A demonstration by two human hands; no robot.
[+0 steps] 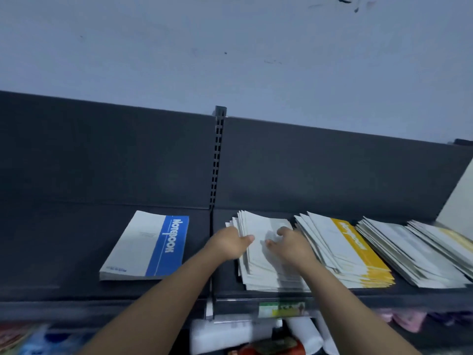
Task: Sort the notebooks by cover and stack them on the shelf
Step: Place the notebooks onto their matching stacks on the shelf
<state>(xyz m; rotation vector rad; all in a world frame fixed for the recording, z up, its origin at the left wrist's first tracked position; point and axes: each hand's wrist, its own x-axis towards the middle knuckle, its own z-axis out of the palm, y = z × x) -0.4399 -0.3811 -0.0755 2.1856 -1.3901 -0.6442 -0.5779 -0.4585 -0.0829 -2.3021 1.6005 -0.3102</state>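
A dark shelf (76, 242) carries four groups of notebooks. A neat stack with a blue-banded "Notebook" cover (146, 245) lies on the left. A loose, fanned pile with a pale cover (258, 267) sits in the middle. My left hand (230, 243) grips that pile's left edge, thumb on top. My right hand (289, 244) rests on its top cover, fingers curled at the cover. To the right lie a yellow-banded pile (358, 252) and a further fanned pale pile (419, 254).
A slotted metal upright (217, 160) divides the shelf's dark back panel. A price strip with a green label (281, 309) runs along the front edge. Below are white packages (230, 334), a red item and pink goods. A pale board leans at the far right.
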